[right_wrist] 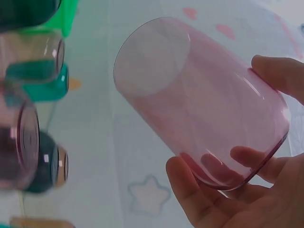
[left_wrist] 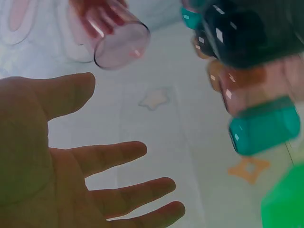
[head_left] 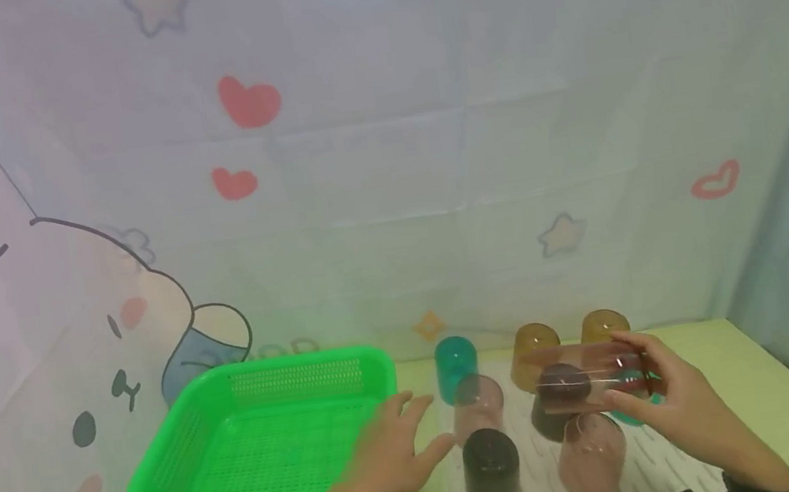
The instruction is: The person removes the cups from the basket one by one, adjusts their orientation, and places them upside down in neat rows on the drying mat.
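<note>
Holding one pink tumbler (head_left: 585, 377) sideways, above the mat: right hand (head_left: 677, 400), fingers curled round its rim end. Left hand (head_left: 387, 459): spread, holding nothing, between green basket (head_left: 187, 443) and black tumbler (head_left: 491, 472). Basket contents: nil (by appearance, all tumblers remain outside it).

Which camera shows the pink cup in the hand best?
The right wrist view: the pink cup fills it, sharp, fingers at its rim. The head view shows it small and blurred; the left wrist view catches only part.

Green table (head_left: 778, 385) with basket (head_left: 262, 437), upturned cups (head_left: 492, 473).
</note>
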